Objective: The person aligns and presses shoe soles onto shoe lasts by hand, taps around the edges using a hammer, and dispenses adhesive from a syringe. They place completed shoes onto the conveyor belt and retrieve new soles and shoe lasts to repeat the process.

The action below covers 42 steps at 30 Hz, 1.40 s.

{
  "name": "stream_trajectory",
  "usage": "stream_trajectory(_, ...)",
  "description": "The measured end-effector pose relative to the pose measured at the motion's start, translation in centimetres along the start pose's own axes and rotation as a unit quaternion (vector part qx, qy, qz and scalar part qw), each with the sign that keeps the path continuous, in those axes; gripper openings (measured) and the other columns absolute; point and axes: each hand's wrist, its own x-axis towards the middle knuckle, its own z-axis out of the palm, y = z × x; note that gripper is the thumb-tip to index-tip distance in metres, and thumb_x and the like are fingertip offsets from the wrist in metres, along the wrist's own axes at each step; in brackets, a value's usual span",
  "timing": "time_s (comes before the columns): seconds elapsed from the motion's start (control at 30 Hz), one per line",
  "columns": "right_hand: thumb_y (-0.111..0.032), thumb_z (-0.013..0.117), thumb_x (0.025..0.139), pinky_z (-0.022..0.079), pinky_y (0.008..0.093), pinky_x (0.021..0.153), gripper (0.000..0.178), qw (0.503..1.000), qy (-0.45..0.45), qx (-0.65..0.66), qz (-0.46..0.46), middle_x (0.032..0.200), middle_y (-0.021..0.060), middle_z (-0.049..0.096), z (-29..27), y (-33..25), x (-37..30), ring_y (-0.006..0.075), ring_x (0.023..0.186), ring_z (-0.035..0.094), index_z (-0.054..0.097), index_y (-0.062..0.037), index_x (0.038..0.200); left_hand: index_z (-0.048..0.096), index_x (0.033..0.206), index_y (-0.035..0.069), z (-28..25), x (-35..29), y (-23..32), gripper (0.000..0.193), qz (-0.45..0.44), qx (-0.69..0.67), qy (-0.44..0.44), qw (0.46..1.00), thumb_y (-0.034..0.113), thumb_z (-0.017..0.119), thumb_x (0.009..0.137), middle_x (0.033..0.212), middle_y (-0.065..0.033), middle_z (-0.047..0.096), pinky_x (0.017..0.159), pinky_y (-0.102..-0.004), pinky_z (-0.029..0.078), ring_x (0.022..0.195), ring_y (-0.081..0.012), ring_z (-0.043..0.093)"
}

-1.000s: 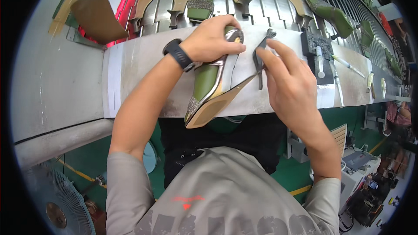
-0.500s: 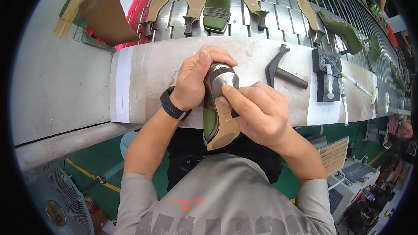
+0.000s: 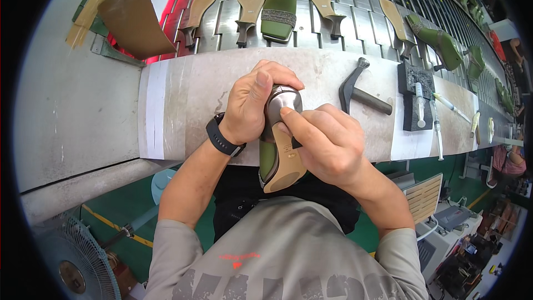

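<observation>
Over the bench edge, a sandal [image 3: 267, 158] on a green shoe last is held sole up. Its tan sole [image 3: 288, 169] faces me, toe toward my body, and the silvery heel part [image 3: 285, 98] points away. My left hand [image 3: 250, 100] is closed round the heel end from the left, fingers over its far side. My right hand [image 3: 330, 141] is curled, its index fingertip pressing on the silvery part and the thumb lower at the sole. A small dark piece [image 3: 296, 143] shows below the right thumb; I cannot tell what it is.
A hammer [image 3: 361, 91] lies right of my hands. Beyond it are a black block [image 3: 411, 72] and several syringes [image 3: 421, 105]. Loose tan soles with heels [image 3: 251, 1] and a green lasted sandal [image 3: 277, 19] stand on the slatted conveyor [image 3: 355, 19]. A fan [image 3: 72, 261] stands lower left.
The heel end of the sandal has tilted slightly, and both hands have shifted a little with it. The grip looks the same.
</observation>
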Motion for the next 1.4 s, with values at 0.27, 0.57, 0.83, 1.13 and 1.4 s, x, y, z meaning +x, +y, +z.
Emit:
stream_trajectory(0.27,-0.008,0.076,0.068,0.044,0.0317,0.052,0.040,1.000,-0.001,-0.010,-0.007,0.079,0.0014,0.058,0.2,0.4,0.5,0.0167,0.061,0.054,0.076,0.0000,0.107,0.077,0.105,0.000,-0.1,0.2,-0.2,0.063,0.017,0.000,-0.005,1.000,0.045,0.036,0.118,0.104,-0.0117,0.074,0.097,-0.0365,0.047,0.103,-0.0235,0.063)
stream_trajectory(0.57,-0.016,0.093,0.077,0.053,0.0364,0.062,0.034,0.996,-0.002,-0.015,0.089,0.077,0.0052,0.068,2.0,6.1,2.1,0.0225,0.068,0.066,0.075,-0.0041,0.104,0.076,0.109,-0.002,-0.9,5.0,-3.1,0.037,-0.104,0.019,0.036,0.994,0.032,0.061,0.111,0.091,-0.0024,0.073,0.074,-0.0250,0.051,0.081,-0.0073,0.063)
stream_trajectory(0.83,-0.025,0.091,0.088,0.049,0.0247,0.065,0.047,0.780,-0.151,0.314,0.519,0.089,0.0014,0.070,0.7,6.0,3.1,0.0054,0.078,0.061,0.070,0.0083,0.113,0.077,0.101,-0.002,-0.3,5.2,-3.1,0.038,-0.097,0.049,0.060,0.992,0.034,0.068,0.107,0.082,-0.0014,0.073,0.069,-0.0256,0.050,0.075,-0.0065,0.061)
stream_trajectory(1.13,-0.016,0.087,0.092,0.061,0.0274,0.072,0.050,0.821,-0.142,0.291,0.470,0.099,0.0084,0.075,2.2,5.3,1.6,0.0103,0.084,0.071,0.063,0.0097,0.128,0.077,0.098,-0.002,0.0,5.2,-3.1,0.040,-0.091,0.061,0.060,0.992,0.037,0.070,0.105,0.072,0.0013,0.067,0.060,-0.0272,0.046,0.066,-0.0063,0.056)
stream_trajectory(1.4,-0.029,0.084,0.096,0.053,0.0278,0.062,0.037,0.818,-0.174,0.160,0.524,0.080,0.0063,0.074,0.4,4.2,0.7,0.0089,0.069,0.064,0.073,0.0060,0.095,0.078,0.100,-0.002,-0.1,4.9,-3.1,0.043,-0.104,0.058,0.082,0.989,0.039,0.069,0.105,0.073,-0.0010,0.069,0.063,-0.0274,0.046,0.069,-0.0078,0.057)
